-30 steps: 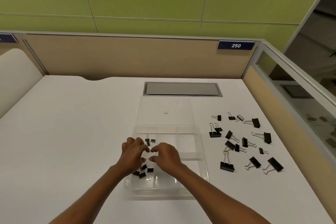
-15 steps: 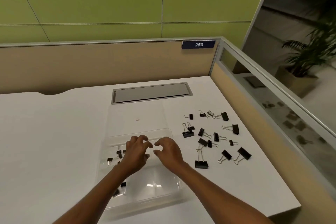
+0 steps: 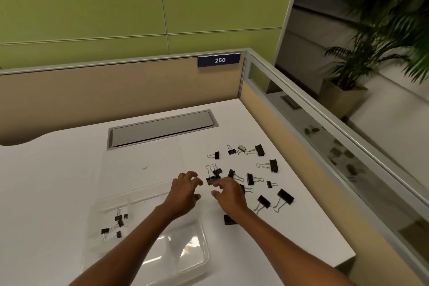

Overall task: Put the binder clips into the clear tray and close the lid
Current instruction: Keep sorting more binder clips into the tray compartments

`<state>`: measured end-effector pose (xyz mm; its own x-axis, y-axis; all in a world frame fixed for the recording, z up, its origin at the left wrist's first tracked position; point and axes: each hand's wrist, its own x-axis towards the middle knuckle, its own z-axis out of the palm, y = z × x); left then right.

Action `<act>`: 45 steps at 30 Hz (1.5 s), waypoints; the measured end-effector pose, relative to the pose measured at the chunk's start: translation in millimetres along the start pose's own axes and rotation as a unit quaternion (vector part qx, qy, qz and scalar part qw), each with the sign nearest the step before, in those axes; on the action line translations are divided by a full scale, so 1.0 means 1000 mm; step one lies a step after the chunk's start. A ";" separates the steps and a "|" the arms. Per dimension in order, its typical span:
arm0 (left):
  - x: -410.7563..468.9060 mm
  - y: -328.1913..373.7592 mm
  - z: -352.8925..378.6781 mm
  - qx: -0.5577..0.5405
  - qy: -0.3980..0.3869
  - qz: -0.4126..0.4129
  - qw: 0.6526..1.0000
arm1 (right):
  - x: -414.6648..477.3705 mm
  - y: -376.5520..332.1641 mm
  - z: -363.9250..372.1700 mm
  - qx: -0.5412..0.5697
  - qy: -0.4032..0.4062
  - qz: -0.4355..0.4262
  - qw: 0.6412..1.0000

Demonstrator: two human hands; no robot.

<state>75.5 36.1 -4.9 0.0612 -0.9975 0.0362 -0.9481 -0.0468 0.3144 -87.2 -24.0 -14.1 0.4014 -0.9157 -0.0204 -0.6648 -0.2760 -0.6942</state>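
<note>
While both arms reach forward, left hand [image 3: 184, 189] splayed empty, right hand [image 3: 228, 194] likewise empty.

We see black clips [image 3: 249, 169] with silver wire handles scattered on a plain white desk [image 3: 58, 169]. The tray [image 3: 199, 260] is clear, glinting with pale reflections, and holds more black clips. A grey panel [image 3: 162, 127] sits in the desk. The partition [image 3: 104, 93] is tan, the wall [image 3: 92, 7] green. A navy sign [image 3: 219, 60] carries white digits, 250. The plant [image 3: 376, 49] is dark green.
</note>
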 end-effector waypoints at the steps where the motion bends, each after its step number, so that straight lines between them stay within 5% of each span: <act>1: 0.006 0.004 0.002 -0.010 -0.006 0.005 1.000 | 0.002 0.005 -0.004 -0.001 0.003 0.006 1.000; 23: 0.098 0.068 0.057 -0.066 -0.092 0.042 0.993 | 0.032 0.144 -0.094 -0.085 0.077 0.150 0.982; 45: 0.103 0.072 0.060 -0.052 -0.091 0.030 0.994 | 0.052 0.164 -0.083 -0.242 0.011 0.055 0.969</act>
<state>-5.6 -73.4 -35.6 -0.0614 -0.9920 -0.1106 -0.9102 0.0102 0.4140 -228.3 -141.1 -69.3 0.3017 -0.9518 -0.0556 -0.9223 -0.2767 -0.2698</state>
